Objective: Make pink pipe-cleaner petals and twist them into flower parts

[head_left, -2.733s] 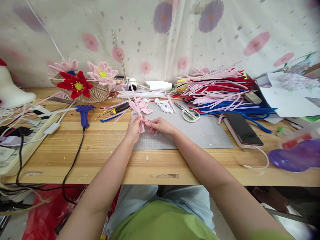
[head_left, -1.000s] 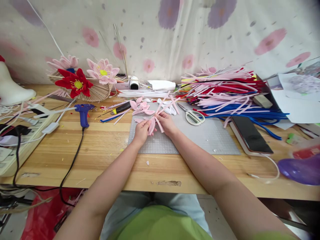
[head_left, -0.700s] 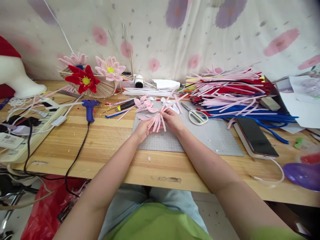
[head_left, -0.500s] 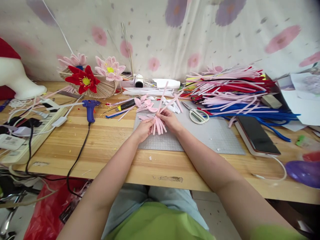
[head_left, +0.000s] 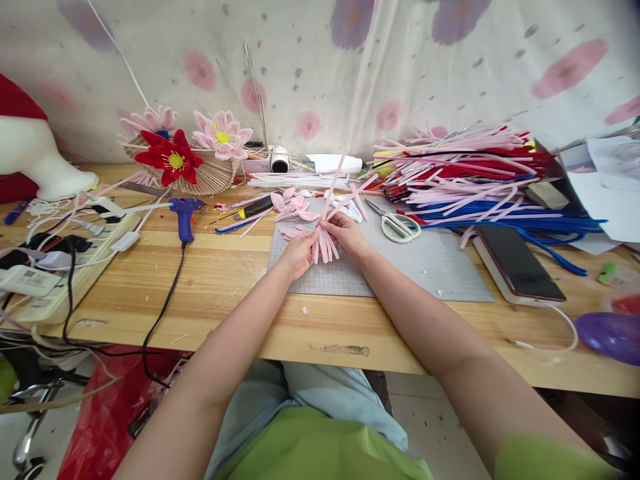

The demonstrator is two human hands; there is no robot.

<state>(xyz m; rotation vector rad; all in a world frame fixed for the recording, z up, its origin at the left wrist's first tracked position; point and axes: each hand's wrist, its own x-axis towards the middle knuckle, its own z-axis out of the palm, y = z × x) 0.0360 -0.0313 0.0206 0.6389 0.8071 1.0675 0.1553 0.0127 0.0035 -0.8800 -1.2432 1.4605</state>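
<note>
A fanned bundle of pink pipe cleaners [head_left: 326, 248] is held between both hands above the grey cutting mat [head_left: 440, 270]. My left hand [head_left: 300, 255] is closed on its left side, fingertips near the middle of the bundle. My right hand [head_left: 347, 233] pinches the bundle from the right, thumb and fingers together. One long pink strand [head_left: 334, 183] sticks up past the right fingers. Just behind the hands lie pink fuzzy petals [head_left: 295, 205] and some white pieces [head_left: 354, 210]. Green-handled scissors [head_left: 400, 227] rest on the mat at the right.
At left are a blue glue gun [head_left: 185, 219] with its black cord and a power strip [head_left: 75, 280] with tangled cables. Red [head_left: 173, 160] and pink [head_left: 223, 137] fuzzy flowers stand behind. A pile of pipe cleaners [head_left: 465, 167] and a phone [head_left: 520, 261] are at right.
The camera view has shifted slightly, so the scene sits a little further right. Both hands still grip the pink bundle, with only small finger movement.
</note>
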